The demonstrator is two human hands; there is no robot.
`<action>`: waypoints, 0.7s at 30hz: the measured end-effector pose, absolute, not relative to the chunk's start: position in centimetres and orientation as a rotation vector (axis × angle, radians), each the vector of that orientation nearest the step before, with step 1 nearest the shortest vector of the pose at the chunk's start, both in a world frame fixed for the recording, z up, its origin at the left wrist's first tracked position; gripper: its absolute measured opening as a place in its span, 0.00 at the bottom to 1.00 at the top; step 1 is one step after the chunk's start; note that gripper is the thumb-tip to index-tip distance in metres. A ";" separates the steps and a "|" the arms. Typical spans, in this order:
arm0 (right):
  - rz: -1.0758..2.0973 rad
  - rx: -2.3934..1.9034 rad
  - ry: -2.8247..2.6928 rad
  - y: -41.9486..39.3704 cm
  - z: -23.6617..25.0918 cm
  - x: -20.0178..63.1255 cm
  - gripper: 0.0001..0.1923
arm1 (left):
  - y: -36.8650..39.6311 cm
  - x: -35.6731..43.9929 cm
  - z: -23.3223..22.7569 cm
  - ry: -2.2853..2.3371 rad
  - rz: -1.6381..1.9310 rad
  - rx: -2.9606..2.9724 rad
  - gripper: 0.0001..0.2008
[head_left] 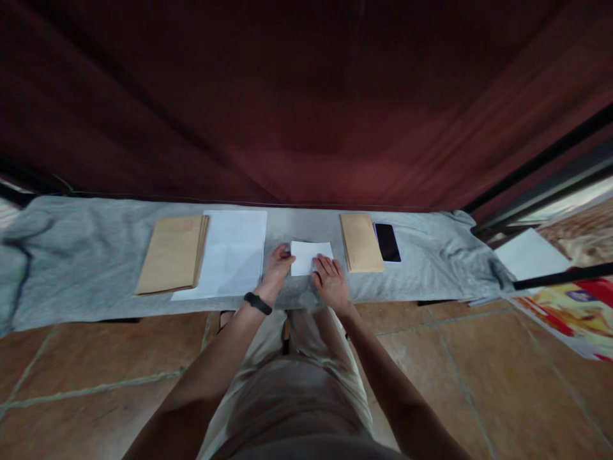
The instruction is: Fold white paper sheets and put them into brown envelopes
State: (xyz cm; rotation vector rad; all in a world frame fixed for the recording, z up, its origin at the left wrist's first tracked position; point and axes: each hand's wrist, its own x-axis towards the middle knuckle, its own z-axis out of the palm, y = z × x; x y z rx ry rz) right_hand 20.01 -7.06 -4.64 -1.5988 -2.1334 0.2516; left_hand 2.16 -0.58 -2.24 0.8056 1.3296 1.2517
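Note:
A small white sheet of paper [303, 259], which looks folded, lies on the grey cloth in front of me. My left hand [278, 265] pinches its left edge between thumb and fingers; a dark band circles that wrist. Flat across the paper's lower right part rests my right hand [330, 281], fingers stretched out and slightly spread. To the left is a stack of larger white sheets [237, 252], partly under a pile of brown envelopes [172, 252]. Smaller brown envelopes [363, 243] lie right of my right hand.
A dark-screened phone [387, 243] lies beside the smaller envelopes. Grey cloth [440, 255] covers the long narrow surface, with a dark red curtain [306, 128] behind it. At the right are a metal frame [541, 207] and a colourful printed package [575, 313]. Tiled floor [431, 364] lies below.

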 end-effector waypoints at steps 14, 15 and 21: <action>1.057 -1.466 -0.870 -5.2 -4.0 22.4 0.35 | -2.0 0.9 -0.3 1.231 1.113 0.811 0.15; 1.122 -1.447 -0.840 -5.1 -4.0 22.4 0.32 | -2.0 0.9 -0.5 1.237 1.110 0.817 0.14; 1.066 -1.505 -0.811 -4.5 -4.4 21.9 0.20 | -2.1 1.4 -1.8 1.336 1.145 0.873 0.18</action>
